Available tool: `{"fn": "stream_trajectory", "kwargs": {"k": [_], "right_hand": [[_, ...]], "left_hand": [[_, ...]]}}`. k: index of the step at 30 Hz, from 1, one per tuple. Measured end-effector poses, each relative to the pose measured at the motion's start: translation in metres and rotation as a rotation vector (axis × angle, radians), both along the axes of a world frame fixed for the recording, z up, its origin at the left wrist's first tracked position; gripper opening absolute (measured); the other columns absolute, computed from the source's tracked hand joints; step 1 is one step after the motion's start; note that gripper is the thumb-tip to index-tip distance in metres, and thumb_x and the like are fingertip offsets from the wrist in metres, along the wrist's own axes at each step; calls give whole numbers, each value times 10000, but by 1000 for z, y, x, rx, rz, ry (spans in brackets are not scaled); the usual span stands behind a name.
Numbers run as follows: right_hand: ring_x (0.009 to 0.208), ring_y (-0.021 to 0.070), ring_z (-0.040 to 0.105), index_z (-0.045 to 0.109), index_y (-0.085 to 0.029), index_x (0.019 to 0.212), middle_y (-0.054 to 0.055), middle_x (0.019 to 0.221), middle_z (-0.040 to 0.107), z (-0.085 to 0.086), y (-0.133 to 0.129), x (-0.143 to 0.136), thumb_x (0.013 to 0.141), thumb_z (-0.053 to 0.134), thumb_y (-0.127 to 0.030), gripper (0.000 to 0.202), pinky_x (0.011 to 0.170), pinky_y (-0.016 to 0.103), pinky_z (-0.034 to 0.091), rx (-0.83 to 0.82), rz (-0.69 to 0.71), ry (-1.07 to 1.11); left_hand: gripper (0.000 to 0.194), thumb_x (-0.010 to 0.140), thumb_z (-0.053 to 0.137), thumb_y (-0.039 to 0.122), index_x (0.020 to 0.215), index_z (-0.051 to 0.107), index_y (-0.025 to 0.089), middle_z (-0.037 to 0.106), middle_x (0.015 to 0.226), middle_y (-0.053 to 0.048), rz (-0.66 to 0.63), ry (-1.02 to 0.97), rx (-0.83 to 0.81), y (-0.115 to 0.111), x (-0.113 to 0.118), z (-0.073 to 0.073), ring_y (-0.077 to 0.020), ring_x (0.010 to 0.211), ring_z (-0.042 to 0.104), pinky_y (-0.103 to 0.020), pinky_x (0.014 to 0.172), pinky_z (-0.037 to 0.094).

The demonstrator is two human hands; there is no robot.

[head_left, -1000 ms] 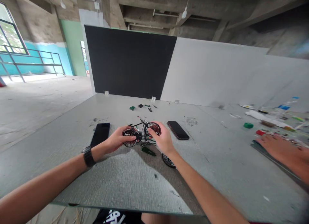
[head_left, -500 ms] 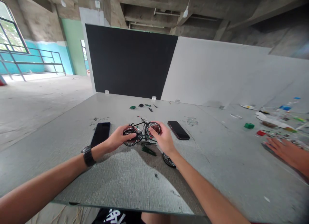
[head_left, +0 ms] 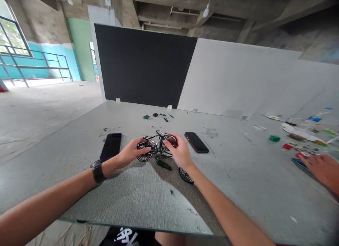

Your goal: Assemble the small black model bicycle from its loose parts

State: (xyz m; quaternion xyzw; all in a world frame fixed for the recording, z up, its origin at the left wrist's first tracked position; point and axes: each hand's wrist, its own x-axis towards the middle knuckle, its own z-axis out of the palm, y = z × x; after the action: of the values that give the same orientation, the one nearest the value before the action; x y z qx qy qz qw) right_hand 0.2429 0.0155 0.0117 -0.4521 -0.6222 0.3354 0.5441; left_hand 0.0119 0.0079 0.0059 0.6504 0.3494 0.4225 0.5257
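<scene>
A small black model bicycle (head_left: 154, 142) is held just over the grey table between both hands. My left hand (head_left: 132, 150) pinches it at the wheel on the left, thumb across the spokes. The wheel on the right (head_left: 169, 142) is gripped by my right hand (head_left: 180, 150), with the thumb on its near face. Beneath the bicycle lie dark green parts (head_left: 163, 164). A loose black wheel (head_left: 185, 175) rests on the table, partly covered by my right forearm.
One phone (head_left: 111, 146) lies left of my hands, another (head_left: 196, 142) to the right. Small green and black pieces (head_left: 155, 115) are farther back. At the right, another person's hand (head_left: 321, 168) rests near a green block (head_left: 274, 138) and scattered red and clear items.
The other person's hand at the right has shifted rightward, showing more of a dark flat object under it. Both my hands keep their hold on the bicycle, and the view has shifted slightly.
</scene>
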Motion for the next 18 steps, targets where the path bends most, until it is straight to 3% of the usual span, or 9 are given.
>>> {"fn": "stream_trajectory", "kwargs": {"k": [7, 12, 18], "right_hand": [[794, 219, 644, 604, -255, 1130, 44, 933, 637, 1, -3, -2, 842, 714, -571, 441, 642, 357, 588, -83, 125, 72], [821, 178, 615, 527, -272, 1227, 35, 1018, 603, -8, -1, -1, 904, 683, -504, 427, 749, 341, 570, -2, 163, -18], [803, 177, 590, 506, -280, 1284, 32, 1017, 573, -9, 0, -5, 824, 774, -504, 577, 701, 333, 586, -5, 133, 136]], "left_hand": [[434, 849, 756, 404, 1190, 651, 157, 719, 1134, -115, 42, 42, 57, -1, 0, 3, -245, 1008, 676, -382, 888, 533], [499, 863, 737, 412, 1270, 607, 156, 709, 1189, -131, 78, 57, 103, 0, -2, 4, -263, 1071, 671, -405, 916, 547], [411, 949, 609, 490, 1157, 684, 143, 717, 1142, -114, 30, 82, 162, 1, -1, 0, -234, 986, 677, -368, 848, 564]]}}
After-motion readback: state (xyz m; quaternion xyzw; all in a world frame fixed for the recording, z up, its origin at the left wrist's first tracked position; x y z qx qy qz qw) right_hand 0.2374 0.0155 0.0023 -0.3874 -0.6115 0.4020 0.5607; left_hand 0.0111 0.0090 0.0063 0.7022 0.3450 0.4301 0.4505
